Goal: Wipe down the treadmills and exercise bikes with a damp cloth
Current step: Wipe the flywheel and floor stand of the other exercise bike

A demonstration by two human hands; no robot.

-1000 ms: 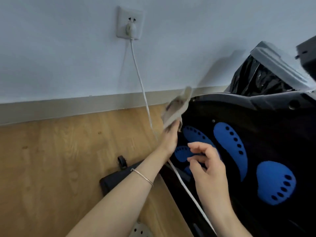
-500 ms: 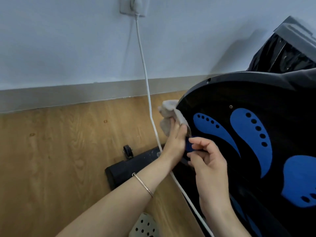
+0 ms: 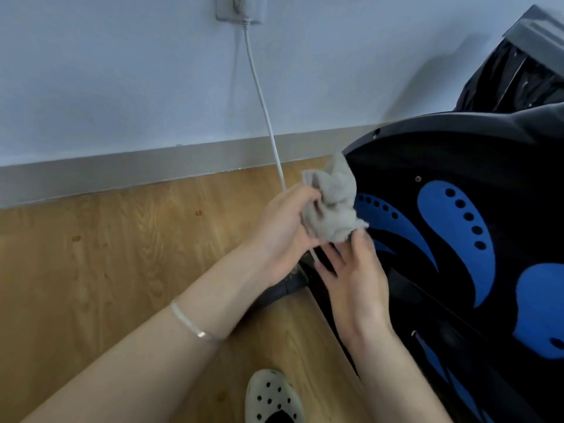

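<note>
A crumpled grey cloth (image 3: 331, 206) is bunched in front of the left edge of the exercise bike's black housing (image 3: 457, 166), which carries blue dotted shapes. My left hand (image 3: 283, 227) grips the cloth from the left, fingers curled into its folds. Just below the cloth, my right hand (image 3: 357, 279) has its fingers spread, and its fingertips touch the cloth's lower edge. The bike's dark floor bar (image 3: 280, 293) shows under my left wrist, mostly hidden.
A white cable (image 3: 262, 102) runs from a wall socket (image 3: 239, 9) down behind my hands. A bin with a black bag (image 3: 512, 77) stands behind the bike. Wooden floor (image 3: 91, 254) lies to the left; a white perforated shoe (image 3: 271, 395) is at the bottom.
The cloth has come off the bike's housing and is now bunched up in my left hand. My right hand opened its fingers and rose to the cloth's lower edge. The view dipped slightly.
</note>
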